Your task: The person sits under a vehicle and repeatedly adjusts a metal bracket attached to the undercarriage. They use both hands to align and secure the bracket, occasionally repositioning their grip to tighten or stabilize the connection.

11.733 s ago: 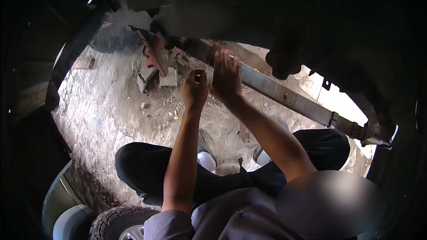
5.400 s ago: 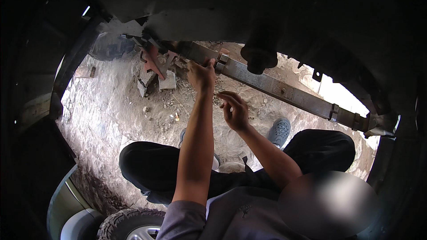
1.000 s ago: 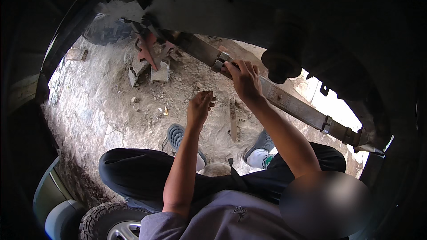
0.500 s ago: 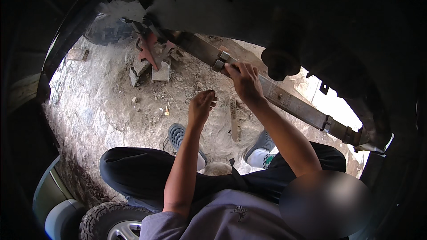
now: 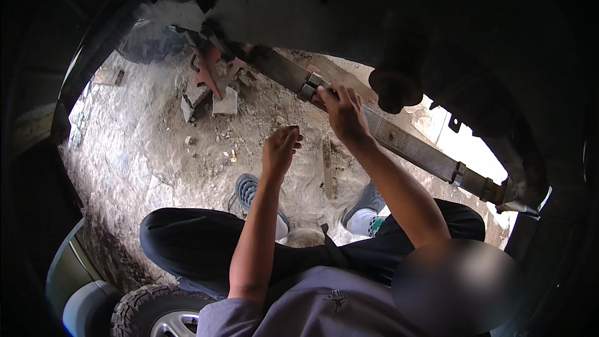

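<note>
**Leaf spring under vehicle: right hand applied at clamp, left hand free**

A leaf spring (image 5: 399, 140) is seen running diagonally beneath the dark underside of a vehicle, from the upper centre of the view down to the right, where it ends at a bracket near the bright opening. A metal clamp band (image 5: 309, 86) is fitted around the spring toward its upper end. A second band (image 5: 458, 173) is noted further down the spring.

The right hand (image 5: 343, 112) is placed on the spring just below the upper clamp, fingers curled over the top edge of the leaves; the grip is closed on the spring. Whether anything small is held between the fingers cannot be told.

The left hand (image 5: 281, 150) is raised in the air below and to the left of the spring, apart from it. Its fingers are loosely bent and nothing is seen in them; the grip is released.

A dark rounded rubber part (image 5: 394, 87) hangs from the underbody just beside and above the right hand.

At the spring's upper end, a reddish metal stand (image 5: 209, 72) is seen resting among concrete block pieces (image 5: 224, 103) on dusty, stony ground (image 5: 131, 143). A narrow strip of wood or metal (image 5: 326, 165) lies on the ground below the hands.

The person is seated with legs in dark trousers (image 5: 193, 243) folded; two grey shoes (image 5: 246, 190) are visible. A tyre with a silver rim (image 5: 156, 312) is recorded at the lower left edge.
</note>
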Demonstrator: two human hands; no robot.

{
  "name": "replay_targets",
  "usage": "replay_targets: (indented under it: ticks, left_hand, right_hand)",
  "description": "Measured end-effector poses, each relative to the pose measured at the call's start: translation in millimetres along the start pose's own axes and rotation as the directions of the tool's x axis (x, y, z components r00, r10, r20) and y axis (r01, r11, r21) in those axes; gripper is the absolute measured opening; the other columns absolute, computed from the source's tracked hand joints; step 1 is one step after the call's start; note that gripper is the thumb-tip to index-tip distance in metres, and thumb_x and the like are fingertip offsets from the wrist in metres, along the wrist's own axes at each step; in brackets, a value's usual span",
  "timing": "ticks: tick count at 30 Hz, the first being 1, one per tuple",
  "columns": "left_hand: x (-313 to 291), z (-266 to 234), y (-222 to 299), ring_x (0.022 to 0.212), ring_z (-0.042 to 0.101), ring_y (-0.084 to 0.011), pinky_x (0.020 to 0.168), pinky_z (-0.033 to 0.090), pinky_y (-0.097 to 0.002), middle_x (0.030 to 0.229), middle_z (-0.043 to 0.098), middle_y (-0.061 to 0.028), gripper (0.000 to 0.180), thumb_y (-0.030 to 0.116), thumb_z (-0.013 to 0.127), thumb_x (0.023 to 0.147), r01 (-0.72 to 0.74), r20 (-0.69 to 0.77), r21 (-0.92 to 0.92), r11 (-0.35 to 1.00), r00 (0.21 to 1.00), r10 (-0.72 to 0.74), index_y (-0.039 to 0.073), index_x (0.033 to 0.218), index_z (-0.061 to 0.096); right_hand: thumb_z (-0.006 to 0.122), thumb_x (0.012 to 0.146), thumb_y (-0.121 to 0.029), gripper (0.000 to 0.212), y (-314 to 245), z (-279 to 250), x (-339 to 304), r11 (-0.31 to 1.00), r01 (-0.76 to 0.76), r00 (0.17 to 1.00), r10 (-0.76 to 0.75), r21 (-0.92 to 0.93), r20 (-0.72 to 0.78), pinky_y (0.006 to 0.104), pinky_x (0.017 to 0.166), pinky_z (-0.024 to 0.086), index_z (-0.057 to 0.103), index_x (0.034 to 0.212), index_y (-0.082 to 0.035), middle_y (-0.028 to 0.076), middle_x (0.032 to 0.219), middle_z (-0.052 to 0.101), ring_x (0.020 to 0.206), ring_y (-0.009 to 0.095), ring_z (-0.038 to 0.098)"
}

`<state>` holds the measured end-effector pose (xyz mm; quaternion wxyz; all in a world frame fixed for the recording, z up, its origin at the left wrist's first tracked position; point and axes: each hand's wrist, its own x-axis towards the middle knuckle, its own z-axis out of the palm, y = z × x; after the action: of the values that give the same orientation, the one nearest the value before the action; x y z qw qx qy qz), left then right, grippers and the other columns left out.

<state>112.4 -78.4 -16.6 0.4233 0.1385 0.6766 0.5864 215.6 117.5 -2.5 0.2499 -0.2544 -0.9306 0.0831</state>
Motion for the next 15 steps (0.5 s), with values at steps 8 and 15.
replay_targets:
  ticks: [8,15]
  left_hand:
    - [4,12,12,0.091,0.077,-0.0267,0.081,0.059,-0.0381,0.107,0.080,-0.0152,0.035,0.026,0.069,0.106,-0.277,-0.024,0.291,0.916,0.955,0.296,0.005,0.134,0.070]
    - [23,22,56,0.096,0.074,-0.0363,0.079,0.060,-0.0483,0.111,0.071,-0.0163,0.058,0.018,0.071,0.099,-0.460,0.129,0.720,0.520,0.824,0.552,0.018,0.155,0.056]
  right_hand:
    - [0.067,0.102,-0.015,0.033,6,9,0,0.998,-0.052,0.996,0.055,0.040,-0.067,0.0484,0.104,0.053,0.073,0.134,-0.013,0.014,0.126,0.065,0.118,0.037,0.064]
    - [0.066,0.103,-0.016,0.033,8,9,-5,0.999,-0.037,0.999,0.038,-0.038,0.035,0.0479,0.102,0.054,0.073,0.134,-0.012,0.014,0.126,0.067,0.117,0.035,0.066]
